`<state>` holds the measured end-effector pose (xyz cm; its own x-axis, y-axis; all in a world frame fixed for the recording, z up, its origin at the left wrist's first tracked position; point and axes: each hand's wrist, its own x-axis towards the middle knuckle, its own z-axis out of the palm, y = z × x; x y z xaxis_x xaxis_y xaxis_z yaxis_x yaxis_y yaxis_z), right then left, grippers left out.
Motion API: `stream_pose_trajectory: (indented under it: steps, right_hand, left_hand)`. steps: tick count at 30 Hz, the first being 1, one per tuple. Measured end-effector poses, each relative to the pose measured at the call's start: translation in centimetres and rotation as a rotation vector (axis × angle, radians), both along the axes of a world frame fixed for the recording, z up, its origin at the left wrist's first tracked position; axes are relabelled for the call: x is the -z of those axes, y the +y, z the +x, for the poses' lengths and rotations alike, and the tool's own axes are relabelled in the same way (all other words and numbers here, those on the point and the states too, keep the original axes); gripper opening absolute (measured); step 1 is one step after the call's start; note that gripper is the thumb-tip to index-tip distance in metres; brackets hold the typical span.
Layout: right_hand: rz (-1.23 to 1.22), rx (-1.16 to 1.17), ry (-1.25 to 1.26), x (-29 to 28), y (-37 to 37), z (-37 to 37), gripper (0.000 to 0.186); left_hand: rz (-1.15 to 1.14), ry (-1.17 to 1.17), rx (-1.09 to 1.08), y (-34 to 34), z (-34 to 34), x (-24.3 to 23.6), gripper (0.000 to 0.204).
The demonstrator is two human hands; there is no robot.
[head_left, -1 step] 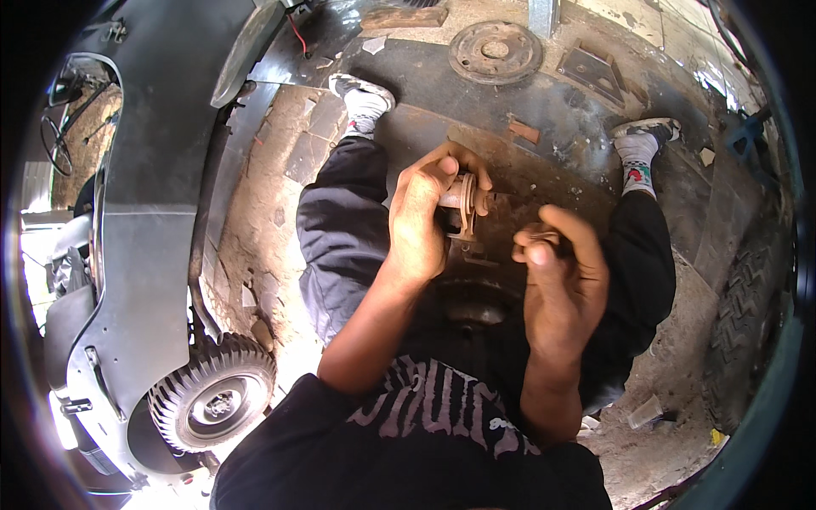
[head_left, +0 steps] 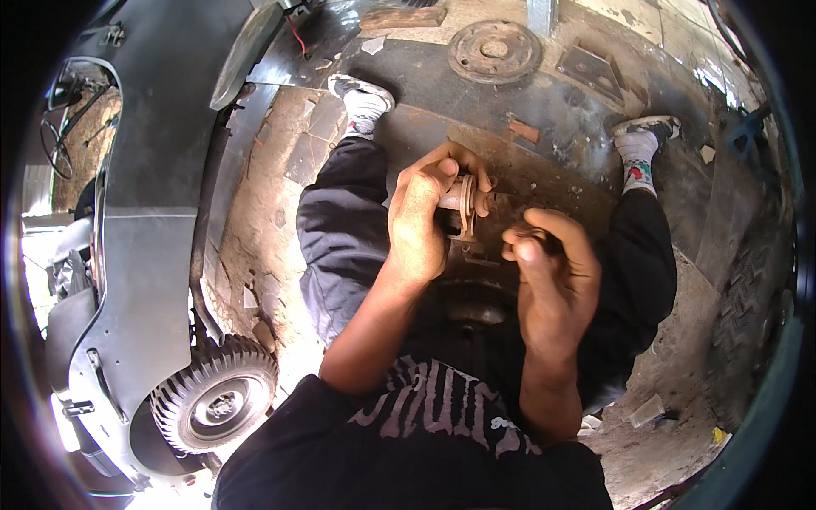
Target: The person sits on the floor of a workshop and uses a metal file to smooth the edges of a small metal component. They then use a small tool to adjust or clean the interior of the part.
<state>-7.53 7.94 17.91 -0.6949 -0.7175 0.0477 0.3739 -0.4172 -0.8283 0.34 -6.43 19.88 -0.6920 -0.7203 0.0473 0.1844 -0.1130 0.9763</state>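
My left hand (head_left: 418, 217) is wrapped round a rusty metal part (head_left: 460, 197) with a thin round flange and a short cylindrical body; the fingers hide some of it. Beside it, a short distance to the right, my right hand (head_left: 557, 285) is closed in a pinch, thumb tip against the bent fingers. Whatever it may hold is too small and shaded to name. The two hands are apart, above the floor between my spread legs. Beneath them sits a dark round metal piece (head_left: 476, 310), partly in shadow.
On the floor ahead lie a rusty round plate (head_left: 495, 53) with holes, a rusty angled bracket (head_left: 592, 75), a small reddish block (head_left: 524, 131) and a wooden piece (head_left: 403, 18). A dark vehicle body (head_left: 149, 170) with a wheel (head_left: 217, 399) stands at left. A treaded tyre (head_left: 744, 323) is at right.
My right hand has shifted slightly left, closer to the rusty part. My left hand and the part in it have stayed in place.
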Motion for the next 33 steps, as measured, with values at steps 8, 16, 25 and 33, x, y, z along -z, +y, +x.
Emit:
stream_pose_trajectory:
  steps: [8, 16, 25, 33]
  right_hand:
    - [0.036, 0.051, 0.091, 0.4, -1.6, 0.8, 0.019]
    - [-0.007, 0.060, 0.146, 1.0, -1.8, 0.3, 0.017]
    - [-0.077, -0.008, 0.107, 0.5, -0.7, -0.5, 0.018]
    - [0.005, 0.195, 0.177, 1.0, -0.1, -0.4, 0.022]
  left_hand:
    - [0.148, 0.052, -0.018, 0.4, -0.4, 0.4, 0.047]
    - [0.007, -0.055, -0.022, 0.7, -0.2, 0.4, 0.050]
    - [0.021, -0.033, -0.027, 0.9, 0.0, 0.5, 0.051]
    - [0.018, -0.001, 0.056, 0.5, -0.1, 0.8, 0.050]
